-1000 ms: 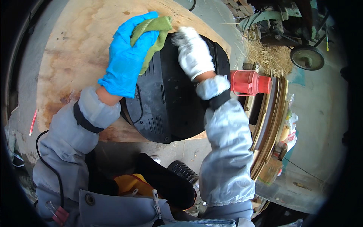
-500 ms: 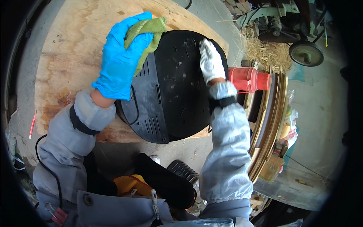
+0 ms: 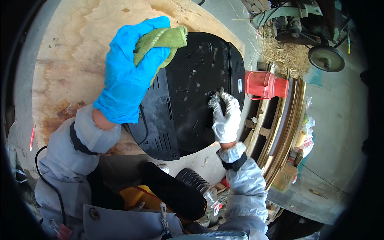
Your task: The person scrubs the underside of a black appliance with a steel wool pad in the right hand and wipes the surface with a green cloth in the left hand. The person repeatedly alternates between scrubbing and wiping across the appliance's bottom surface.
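A black, flat appliance (image 3: 184, 128) with rounded edges lies on the plywood tabletop (image 3: 68, 48). Slotted vents, a pale label and several light smudges and scuffs mark its upturned face. My left hand (image 3: 124, 76), in a blue glove, is closed around a folded green cloth (image 3: 168, 38) at the appliance's far left edge. In a white glove, my right hand (image 3: 227, 120) pinches a small wad of grey steel wool (image 3: 214, 99) against the right half of the black face. A thin black cord runs along the appliance's left side.
A red thermos jug (image 3: 266, 85) is close by the appliance's right edge. Beyond it are stacked boards (image 3: 282, 128). Straw (image 3: 282, 52) and a machine with a wheel (image 3: 326, 59) occupy the far right. My legs are below the table's near edge.
My right hand has moved toward me from the appliance's far right edge, and the steel wool now shows at its fingertips. The left hand and cloth have shifted slightly right; the appliance has turned a little.
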Demonstrator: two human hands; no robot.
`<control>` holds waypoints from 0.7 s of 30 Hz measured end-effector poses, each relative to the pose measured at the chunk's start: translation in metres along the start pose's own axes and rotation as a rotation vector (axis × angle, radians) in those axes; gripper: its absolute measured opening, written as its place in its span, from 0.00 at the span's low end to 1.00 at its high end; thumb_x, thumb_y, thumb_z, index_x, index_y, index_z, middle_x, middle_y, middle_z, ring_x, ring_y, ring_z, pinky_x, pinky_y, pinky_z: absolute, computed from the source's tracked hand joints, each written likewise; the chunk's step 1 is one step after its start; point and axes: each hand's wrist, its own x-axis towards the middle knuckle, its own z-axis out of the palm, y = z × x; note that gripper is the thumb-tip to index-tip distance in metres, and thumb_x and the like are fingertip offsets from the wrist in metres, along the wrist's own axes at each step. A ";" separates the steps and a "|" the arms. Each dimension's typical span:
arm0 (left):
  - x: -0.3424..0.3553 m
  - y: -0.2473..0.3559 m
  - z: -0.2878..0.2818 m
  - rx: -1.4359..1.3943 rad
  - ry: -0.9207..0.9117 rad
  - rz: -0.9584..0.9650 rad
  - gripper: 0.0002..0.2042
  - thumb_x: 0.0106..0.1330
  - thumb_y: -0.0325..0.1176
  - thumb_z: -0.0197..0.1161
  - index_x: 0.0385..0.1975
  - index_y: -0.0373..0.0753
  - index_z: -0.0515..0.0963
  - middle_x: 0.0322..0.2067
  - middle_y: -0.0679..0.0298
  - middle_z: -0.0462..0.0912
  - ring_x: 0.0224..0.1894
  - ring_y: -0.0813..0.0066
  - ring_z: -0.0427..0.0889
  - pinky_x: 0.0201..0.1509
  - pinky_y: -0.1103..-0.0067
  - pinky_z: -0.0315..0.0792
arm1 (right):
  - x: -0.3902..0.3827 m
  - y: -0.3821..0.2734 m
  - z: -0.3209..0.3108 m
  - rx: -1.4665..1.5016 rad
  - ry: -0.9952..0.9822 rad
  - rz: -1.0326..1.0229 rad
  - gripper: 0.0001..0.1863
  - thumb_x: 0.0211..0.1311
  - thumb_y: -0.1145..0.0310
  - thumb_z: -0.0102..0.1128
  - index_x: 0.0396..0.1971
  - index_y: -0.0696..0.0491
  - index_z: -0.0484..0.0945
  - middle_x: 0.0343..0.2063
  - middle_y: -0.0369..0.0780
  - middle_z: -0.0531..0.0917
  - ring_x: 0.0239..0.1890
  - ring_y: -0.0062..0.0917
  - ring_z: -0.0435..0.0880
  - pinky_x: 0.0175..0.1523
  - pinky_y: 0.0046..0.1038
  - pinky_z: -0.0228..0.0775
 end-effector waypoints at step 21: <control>0.002 0.004 0.002 0.016 -0.022 -0.001 0.19 0.68 0.26 0.67 0.58 0.42 0.81 0.56 0.60 0.83 0.57 0.67 0.83 0.64 0.72 0.76 | 0.010 0.033 -0.019 -0.007 -0.222 0.116 0.12 0.58 0.84 0.66 0.43 0.59 0.85 0.36 0.45 0.86 0.41 0.36 0.87 0.50 0.32 0.79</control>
